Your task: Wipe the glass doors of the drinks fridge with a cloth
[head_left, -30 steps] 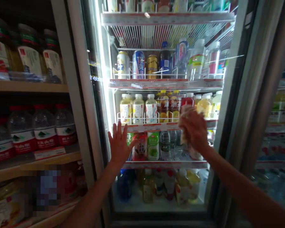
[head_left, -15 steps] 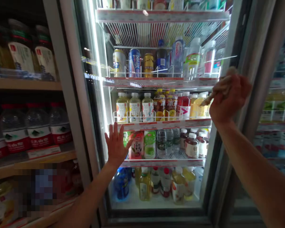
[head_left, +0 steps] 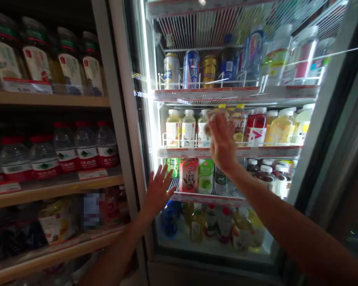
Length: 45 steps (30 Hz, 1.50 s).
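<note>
A lit drinks cooler stands in front of me, and reflections streak across its glass door [head_left: 274,92]. My right hand [head_left: 223,145] is raised at the middle of the glass, in front of the tea bottles. It is blurred, with a crumpled pale cloth [head_left: 210,121] under its fingers. Low on the left side of the door, my left hand [head_left: 158,192] is open with its fingers spread; it is at or close to the glass. Near its fingertips, behind the glass, are a green-labelled bottle [head_left: 173,167] and a red-labelled bottle [head_left: 188,174].
Wire shelves in the cooler carry cans [head_left: 191,69], juice bottles [head_left: 282,126] and small brown bottles [head_left: 266,174]. To the left, wooden shelves [head_left: 53,99] hold red-capped water bottles [head_left: 83,145] and large dark-capped bottles [head_left: 68,59]. A metal door frame [head_left: 119,99] separates the two.
My right hand has swept with the cloth from the door's right edge leftward to the middle. The view has turned left, showing more wooden shelving. My left hand stays spread by the door's left side.
</note>
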Motion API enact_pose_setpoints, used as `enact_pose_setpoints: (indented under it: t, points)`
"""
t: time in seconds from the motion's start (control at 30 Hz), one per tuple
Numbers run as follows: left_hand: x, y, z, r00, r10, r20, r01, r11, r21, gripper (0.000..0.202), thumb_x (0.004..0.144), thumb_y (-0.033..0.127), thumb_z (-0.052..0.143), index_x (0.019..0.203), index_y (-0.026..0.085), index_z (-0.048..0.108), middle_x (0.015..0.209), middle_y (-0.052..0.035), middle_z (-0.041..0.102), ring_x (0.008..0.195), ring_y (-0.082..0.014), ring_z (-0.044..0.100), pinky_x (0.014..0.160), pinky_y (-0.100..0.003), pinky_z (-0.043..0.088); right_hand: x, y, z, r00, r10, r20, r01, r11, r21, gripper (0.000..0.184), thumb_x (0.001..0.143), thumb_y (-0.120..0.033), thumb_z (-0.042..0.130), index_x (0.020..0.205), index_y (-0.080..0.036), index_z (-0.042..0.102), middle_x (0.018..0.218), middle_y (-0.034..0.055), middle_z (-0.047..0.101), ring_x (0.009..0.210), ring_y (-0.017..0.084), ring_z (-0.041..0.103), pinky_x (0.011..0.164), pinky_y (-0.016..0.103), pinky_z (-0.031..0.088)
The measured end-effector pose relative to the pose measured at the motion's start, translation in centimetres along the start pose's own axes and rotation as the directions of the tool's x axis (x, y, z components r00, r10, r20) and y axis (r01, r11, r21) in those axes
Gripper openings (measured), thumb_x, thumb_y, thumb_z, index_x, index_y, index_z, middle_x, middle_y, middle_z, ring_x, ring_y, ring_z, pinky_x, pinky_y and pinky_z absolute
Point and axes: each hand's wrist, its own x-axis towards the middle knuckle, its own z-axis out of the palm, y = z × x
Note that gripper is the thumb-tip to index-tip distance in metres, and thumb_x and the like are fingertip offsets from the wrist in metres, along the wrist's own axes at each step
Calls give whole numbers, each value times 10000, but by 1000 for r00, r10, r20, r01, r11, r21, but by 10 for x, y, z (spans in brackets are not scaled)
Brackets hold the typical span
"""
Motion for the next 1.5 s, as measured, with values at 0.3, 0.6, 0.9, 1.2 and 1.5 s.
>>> enact_pose_setpoints:
  t: [0.3,0.6,0.9,1.2,1.5]
  points:
    - [-59,-35,-10,984,-138,113,128,988,89,587,852,195,434,1406,133,249,1434,-175,354,1364,-269,267,1075,-514,285,-1,-92,55,955,-182,234,153,979,135,515,872,-65,376,1371,-195,368,1476,43,303,1415,197,56,1178,495,117]
    - [-83,-45,-31,954,-273,126,264,961,83,570,841,191,417,1389,126,276,1433,-198,345,1346,-293,304,1058,-523,318,-72,-143,68,740,-602,298,481,785,391,403,888,-117,397,1282,-139,477,1378,46,462,1337,163,326,1134,372,310]
    - [-47,-13,-23,980,-186,65,186,982,0,584,845,173,438,1396,137,248,1436,-182,345,1370,-273,251,1062,-503,322,-52,-88,29,788,-555,268,479,825,301,442,863,-79,429,1293,-176,469,1401,15,434,1405,146,121,1173,403,212]
    - [40,26,-12,998,-55,-43,51,994,-95,545,869,225,449,1382,135,287,1452,-171,322,1403,-245,139,1110,-473,237,-52,-45,1,878,-389,278,355,920,165,510,877,-97,395,1370,-227,382,1422,10,401,1399,162,157,1178,434,186]
    - [48,56,3,997,-72,-15,69,989,-131,553,864,282,469,1386,176,320,1485,-131,270,1409,-264,102,1125,-502,164,-76,0,-31,948,-261,182,255,965,54,492,868,-90,408,1342,-222,423,1446,23,361,1394,190,185,1158,471,211]
